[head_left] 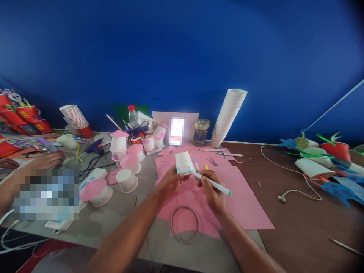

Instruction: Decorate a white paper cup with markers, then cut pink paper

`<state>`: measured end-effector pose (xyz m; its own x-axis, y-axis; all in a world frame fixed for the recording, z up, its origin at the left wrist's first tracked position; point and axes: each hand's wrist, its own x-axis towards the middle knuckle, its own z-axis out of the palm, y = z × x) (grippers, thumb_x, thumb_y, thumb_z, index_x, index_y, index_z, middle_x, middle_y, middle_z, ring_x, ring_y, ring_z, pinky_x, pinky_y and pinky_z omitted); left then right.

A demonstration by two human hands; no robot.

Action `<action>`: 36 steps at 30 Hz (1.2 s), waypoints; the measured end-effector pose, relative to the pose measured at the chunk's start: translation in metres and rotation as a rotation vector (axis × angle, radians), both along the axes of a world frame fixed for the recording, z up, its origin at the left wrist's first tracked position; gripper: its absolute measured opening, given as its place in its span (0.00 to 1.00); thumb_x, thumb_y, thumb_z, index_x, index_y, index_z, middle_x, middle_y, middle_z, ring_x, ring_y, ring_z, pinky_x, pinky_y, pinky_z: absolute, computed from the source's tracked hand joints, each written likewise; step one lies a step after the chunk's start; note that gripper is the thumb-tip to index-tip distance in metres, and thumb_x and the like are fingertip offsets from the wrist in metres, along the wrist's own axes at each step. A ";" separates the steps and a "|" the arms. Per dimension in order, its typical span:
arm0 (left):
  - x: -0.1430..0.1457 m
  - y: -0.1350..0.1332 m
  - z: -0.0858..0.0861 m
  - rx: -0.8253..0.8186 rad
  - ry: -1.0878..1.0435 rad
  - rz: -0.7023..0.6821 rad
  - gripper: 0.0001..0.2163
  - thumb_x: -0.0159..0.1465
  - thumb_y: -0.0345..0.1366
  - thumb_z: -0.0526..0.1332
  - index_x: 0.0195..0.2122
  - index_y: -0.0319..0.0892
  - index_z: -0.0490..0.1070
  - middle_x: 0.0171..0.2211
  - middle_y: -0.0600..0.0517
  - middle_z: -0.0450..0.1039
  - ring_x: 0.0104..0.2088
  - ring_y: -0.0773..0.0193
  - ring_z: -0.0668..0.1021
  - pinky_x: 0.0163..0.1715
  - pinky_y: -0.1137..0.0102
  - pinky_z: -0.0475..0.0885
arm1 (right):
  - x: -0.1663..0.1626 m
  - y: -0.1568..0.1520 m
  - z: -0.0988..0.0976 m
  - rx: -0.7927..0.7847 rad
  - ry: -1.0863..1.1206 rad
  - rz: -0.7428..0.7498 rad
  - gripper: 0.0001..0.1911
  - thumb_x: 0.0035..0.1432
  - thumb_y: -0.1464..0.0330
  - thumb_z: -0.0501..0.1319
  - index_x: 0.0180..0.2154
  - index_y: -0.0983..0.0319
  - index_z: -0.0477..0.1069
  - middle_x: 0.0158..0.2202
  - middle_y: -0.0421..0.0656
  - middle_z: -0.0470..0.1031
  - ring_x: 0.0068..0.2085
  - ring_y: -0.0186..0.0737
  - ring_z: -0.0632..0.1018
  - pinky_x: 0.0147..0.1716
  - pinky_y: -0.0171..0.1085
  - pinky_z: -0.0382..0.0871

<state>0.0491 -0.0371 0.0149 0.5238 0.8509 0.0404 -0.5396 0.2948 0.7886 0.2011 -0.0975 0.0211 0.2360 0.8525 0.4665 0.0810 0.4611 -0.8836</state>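
Over the pink paper (244,204), my left hand (172,181) is closed around a white paper cup (184,159) lying tilted on its side. Green and blue marks are drawn near one end of the cup. A white marker pen (214,183) with a green end is pinched in my right hand (212,189), its tip at or very near the drawn part of the cup. Just beyond my right hand are a yellow marker cap (206,167) and a purple-tipped pen (196,163). A metal ring (173,227) lies nearer to me.
Paper cups with pink discs (96,192) stand left, beside a power strip (65,220). Behind are a lit phone (176,131), a glass jar (201,132) and a tall cup stack (229,117). A co-worker's hand (49,159) is far left; a white cable (313,189) lies right.
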 end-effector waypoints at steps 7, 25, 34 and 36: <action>0.001 0.000 -0.001 -0.013 -0.002 0.010 0.19 0.51 0.34 0.70 0.45 0.41 0.72 0.41 0.48 0.75 0.41 0.61 0.76 0.48 0.63 0.66 | 0.000 0.000 -0.001 -0.001 -0.007 -0.005 0.11 0.63 0.59 0.56 0.37 0.59 0.70 0.22 0.37 0.69 0.24 0.36 0.71 0.26 0.37 0.69; -0.001 -0.001 -0.001 0.005 0.012 -0.008 0.19 0.52 0.35 0.70 0.46 0.42 0.73 0.42 0.47 0.76 0.42 0.60 0.76 0.49 0.63 0.66 | 0.000 -0.001 0.001 -0.023 -0.004 -0.050 0.09 0.62 0.62 0.56 0.35 0.60 0.70 0.22 0.37 0.68 0.24 0.35 0.71 0.26 0.37 0.67; 0.001 0.002 -0.004 0.017 -0.013 -0.010 0.18 0.52 0.34 0.71 0.44 0.41 0.73 0.39 0.49 0.75 0.40 0.62 0.75 0.45 0.66 0.65 | 0.000 0.001 -0.002 -0.009 0.000 -0.045 0.09 0.62 0.63 0.56 0.36 0.60 0.70 0.22 0.37 0.68 0.24 0.34 0.70 0.26 0.36 0.67; 0.001 0.002 -0.004 0.012 -0.012 -0.004 0.18 0.51 0.34 0.71 0.43 0.41 0.73 0.38 0.49 0.75 0.39 0.63 0.75 0.43 0.66 0.65 | 0.000 0.001 -0.002 -0.014 -0.001 -0.041 0.08 0.62 0.63 0.56 0.36 0.60 0.70 0.22 0.37 0.68 0.24 0.34 0.70 0.26 0.36 0.67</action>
<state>0.0504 -0.0349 0.0113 0.5269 0.8480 0.0568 -0.5475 0.2876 0.7858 0.2007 -0.0965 0.0194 0.2702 0.8486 0.4547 0.1007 0.4448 -0.8899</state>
